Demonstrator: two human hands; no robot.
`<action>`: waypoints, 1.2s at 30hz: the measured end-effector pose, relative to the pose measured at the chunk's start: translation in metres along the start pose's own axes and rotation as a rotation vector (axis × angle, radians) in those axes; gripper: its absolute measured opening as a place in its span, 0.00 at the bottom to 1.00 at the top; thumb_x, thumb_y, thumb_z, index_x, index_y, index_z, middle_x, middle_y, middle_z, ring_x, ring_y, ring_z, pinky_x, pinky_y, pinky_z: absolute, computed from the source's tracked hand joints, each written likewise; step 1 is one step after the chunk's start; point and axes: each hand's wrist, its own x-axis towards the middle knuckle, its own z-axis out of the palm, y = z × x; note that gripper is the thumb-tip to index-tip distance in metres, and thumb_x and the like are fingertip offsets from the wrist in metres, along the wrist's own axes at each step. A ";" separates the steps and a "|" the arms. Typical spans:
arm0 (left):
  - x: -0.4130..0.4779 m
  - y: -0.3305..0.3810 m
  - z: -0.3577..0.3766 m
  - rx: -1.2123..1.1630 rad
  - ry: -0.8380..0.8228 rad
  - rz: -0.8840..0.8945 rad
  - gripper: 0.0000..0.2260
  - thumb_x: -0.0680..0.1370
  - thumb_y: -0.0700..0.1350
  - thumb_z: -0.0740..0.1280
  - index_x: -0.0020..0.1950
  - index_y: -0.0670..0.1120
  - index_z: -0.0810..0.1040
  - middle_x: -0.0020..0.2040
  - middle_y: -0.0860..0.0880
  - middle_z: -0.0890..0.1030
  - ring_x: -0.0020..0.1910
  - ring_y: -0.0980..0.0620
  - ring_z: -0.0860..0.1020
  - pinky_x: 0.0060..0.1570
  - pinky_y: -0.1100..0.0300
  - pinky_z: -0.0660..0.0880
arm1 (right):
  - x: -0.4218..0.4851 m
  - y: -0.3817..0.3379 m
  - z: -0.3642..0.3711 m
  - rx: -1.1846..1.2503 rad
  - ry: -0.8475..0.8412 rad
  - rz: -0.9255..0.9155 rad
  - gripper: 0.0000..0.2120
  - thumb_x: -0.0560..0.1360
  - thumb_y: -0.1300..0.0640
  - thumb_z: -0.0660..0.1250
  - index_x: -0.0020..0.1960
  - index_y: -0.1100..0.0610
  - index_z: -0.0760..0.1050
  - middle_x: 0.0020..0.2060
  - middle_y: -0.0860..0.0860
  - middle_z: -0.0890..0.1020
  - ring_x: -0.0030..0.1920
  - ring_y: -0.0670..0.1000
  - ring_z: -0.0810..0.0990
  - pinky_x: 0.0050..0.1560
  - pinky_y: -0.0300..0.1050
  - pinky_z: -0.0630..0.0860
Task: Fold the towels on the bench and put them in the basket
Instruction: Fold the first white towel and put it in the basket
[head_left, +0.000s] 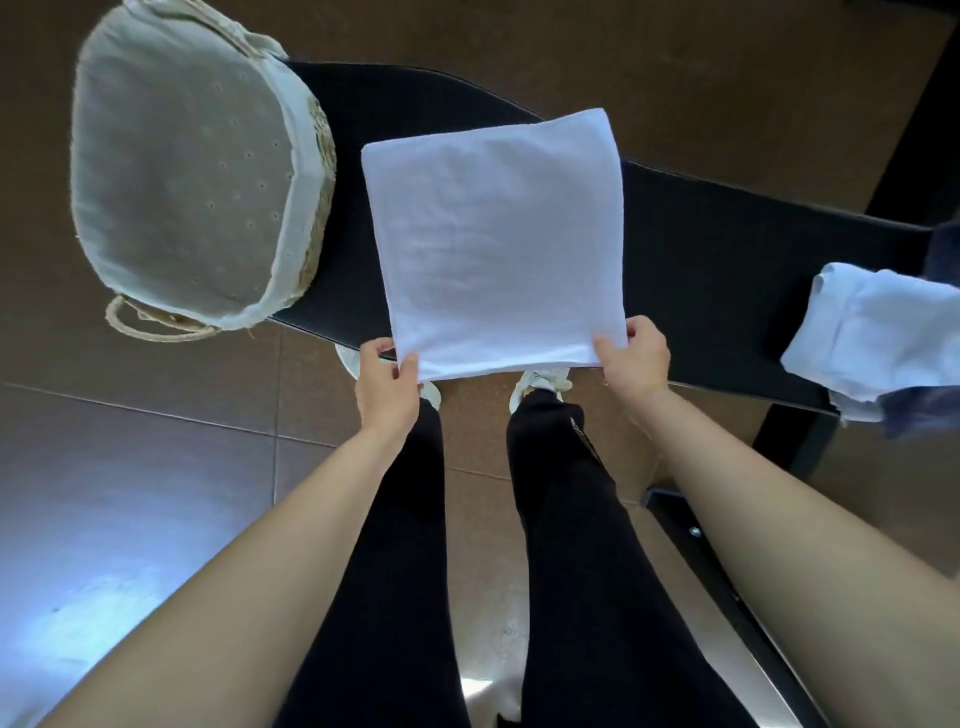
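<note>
A white towel (493, 239) lies flat as a folded square across the black bench (701, 234). My left hand (387, 384) pinches its near left corner, and my right hand (636, 358) pinches its near right corner at the bench's front edge. A woven basket (311, 244) with a pale cloth liner stands on the bench's left end; nothing shows inside it. More towels (872, 338), white with a dark one beneath, lie crumpled in a pile at the bench's right end.
Brown tiled floor (156, 467) surrounds the bench. My legs in black trousers and white shoes (540, 384) stand right against the bench front. A black metal bench leg and frame (727, 571) run along the floor at the lower right.
</note>
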 end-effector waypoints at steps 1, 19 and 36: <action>-0.009 0.000 -0.003 -0.013 0.019 -0.004 0.10 0.82 0.47 0.67 0.62 0.53 0.70 0.45 0.49 0.82 0.40 0.49 0.84 0.53 0.48 0.83 | -0.004 0.004 -0.004 -0.007 -0.012 -0.001 0.10 0.77 0.54 0.69 0.53 0.58 0.74 0.49 0.55 0.82 0.43 0.55 0.80 0.51 0.60 0.80; 0.033 0.106 -0.049 -0.553 -0.259 -0.056 0.15 0.79 0.29 0.66 0.63 0.41 0.82 0.50 0.46 0.88 0.47 0.51 0.86 0.44 0.64 0.80 | 0.014 -0.105 -0.067 0.225 -0.235 -0.250 0.09 0.80 0.61 0.70 0.59 0.55 0.81 0.52 0.50 0.86 0.47 0.51 0.88 0.45 0.44 0.84; 0.096 0.146 -0.004 -0.175 0.119 0.236 0.08 0.82 0.45 0.66 0.60 0.47 0.75 0.41 0.51 0.83 0.32 0.52 0.83 0.43 0.52 0.82 | 0.084 -0.159 -0.035 -0.277 0.140 -0.358 0.15 0.81 0.45 0.67 0.56 0.56 0.80 0.49 0.51 0.82 0.50 0.49 0.80 0.49 0.43 0.75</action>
